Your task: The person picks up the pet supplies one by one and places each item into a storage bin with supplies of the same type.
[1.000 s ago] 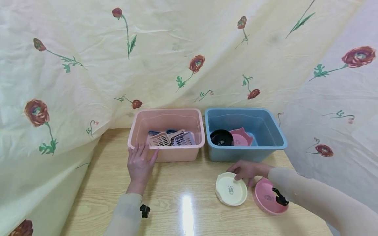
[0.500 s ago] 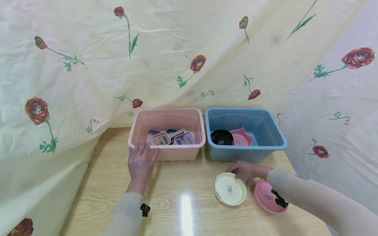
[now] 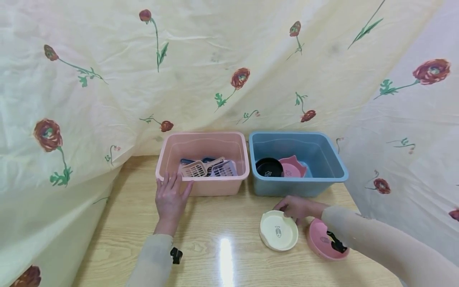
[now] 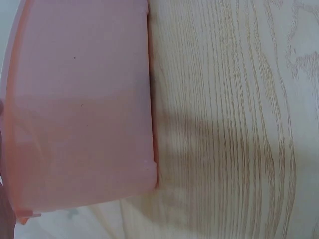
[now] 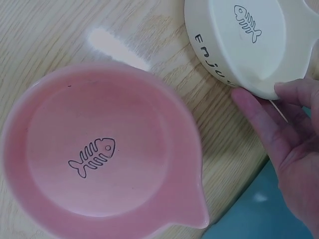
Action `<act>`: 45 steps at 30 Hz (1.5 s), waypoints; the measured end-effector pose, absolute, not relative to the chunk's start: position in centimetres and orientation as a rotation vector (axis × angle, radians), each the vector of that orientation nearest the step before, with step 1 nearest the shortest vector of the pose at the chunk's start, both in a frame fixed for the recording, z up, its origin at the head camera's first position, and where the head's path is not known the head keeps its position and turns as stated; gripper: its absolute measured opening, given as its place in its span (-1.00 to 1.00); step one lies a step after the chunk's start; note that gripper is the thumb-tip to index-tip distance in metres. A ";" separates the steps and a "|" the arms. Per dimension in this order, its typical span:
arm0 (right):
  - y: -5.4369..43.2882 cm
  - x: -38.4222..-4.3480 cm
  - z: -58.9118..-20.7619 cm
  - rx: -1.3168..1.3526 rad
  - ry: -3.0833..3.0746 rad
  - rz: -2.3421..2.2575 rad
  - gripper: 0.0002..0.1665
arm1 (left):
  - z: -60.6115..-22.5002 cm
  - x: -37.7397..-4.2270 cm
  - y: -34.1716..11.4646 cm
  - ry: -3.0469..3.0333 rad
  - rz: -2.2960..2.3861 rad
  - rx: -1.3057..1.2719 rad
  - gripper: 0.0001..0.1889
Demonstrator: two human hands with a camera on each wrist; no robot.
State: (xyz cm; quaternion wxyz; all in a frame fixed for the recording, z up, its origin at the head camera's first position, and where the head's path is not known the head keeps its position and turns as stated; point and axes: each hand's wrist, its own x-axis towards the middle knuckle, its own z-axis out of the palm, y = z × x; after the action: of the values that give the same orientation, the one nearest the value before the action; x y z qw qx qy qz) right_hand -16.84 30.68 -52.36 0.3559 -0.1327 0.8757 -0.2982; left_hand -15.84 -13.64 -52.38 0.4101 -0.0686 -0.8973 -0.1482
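Observation:
In the head view my left hand (image 3: pixel 170 199) rests on the front left corner of a pink plastic bin (image 3: pixel 215 187), fingers reaching the rim, thumb spread along the front. The left wrist view is mostly that bin's wall (image 4: pixel 79 119). My right hand (image 3: pixel 295 208) pinches the far right rim of a cream pet bowl (image 3: pixel 279 232). The right wrist view shows its thumb at the rim and its other fingers against the outside of the cream bowl (image 5: pixel 249 35), which bears a fishbone drawing. A pink pet bowl (image 3: pixel 324 243) lies under my right forearm, partly hidden.
Litter scoops (image 3: pixel 195 169) lie inside the pink bin. Right of it stands a blue bin (image 3: pixel 297 188) holding a black bowl (image 3: pixel 269 167) and a pink cat-eared bowl (image 3: pixel 293 166). A flowered cloth (image 3: pixel 193 87) hangs behind the wooden table (image 3: pixel 201 239).
The cream bowl and my right hand have shifted very slightly left in the head view. My left hand and both bins stay in place.

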 end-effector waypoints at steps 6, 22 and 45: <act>30.9 -16.6 -52.3 -0.374 2.237 -0.799 -0.44 | -52.3 -15.7 -13.4 -2.256 -0.376 -0.183 -0.42; 29.8 -17.7 -43.5 -0.508 2.125 -0.841 -0.52 | -52.2 -15.6 -13.9 -2.237 -0.367 -0.170 -0.44; 33.4 -29.2 -30.4 -0.523 2.429 -0.469 -0.47 | -52.4 -15.3 -13.5 -2.203 -0.376 -0.190 -0.43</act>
State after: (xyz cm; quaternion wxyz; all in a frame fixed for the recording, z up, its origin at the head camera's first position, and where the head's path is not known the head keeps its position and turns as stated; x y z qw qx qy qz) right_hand -29.23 33.39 -30.43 0.3017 -0.1973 0.9158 -0.1770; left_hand -15.32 -13.50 -52.37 0.4343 -0.0761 -0.8847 -0.1511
